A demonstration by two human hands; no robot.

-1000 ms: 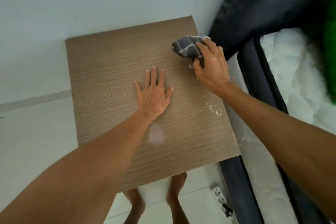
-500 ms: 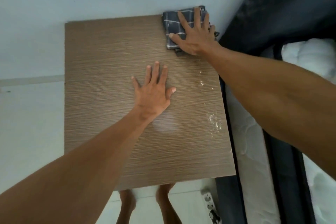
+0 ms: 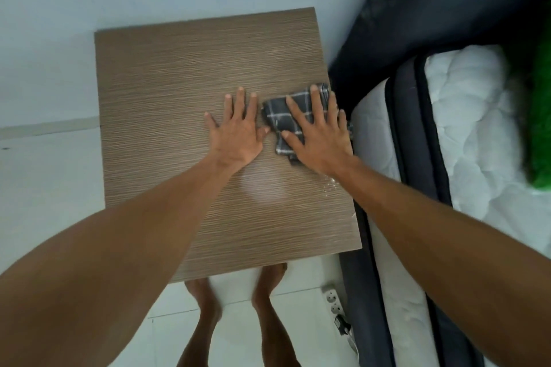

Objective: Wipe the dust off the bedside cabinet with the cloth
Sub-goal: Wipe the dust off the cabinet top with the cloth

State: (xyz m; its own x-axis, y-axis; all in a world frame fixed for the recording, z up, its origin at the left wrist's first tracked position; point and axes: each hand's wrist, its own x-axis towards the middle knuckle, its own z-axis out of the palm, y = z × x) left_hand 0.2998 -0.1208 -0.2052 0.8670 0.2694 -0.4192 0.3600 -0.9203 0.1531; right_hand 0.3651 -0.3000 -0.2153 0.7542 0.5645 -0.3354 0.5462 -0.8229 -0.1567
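Head view looks down on the wooden bedside cabinet in the middle of the frame. At its right edge, the right hand presses flat, fingers spread wide, on the grey checked cloth. Just left of it, the left hand lies flat and spread, holding nothing. At the right of the frame is the white mattress.

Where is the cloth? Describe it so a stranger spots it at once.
Start at the wooden bedside cabinet beside the mattress. On its top, near the bed-side edge, the right hand lies flat on the cloth. It is dark grey with thin white checks, the only fabric on the wood.
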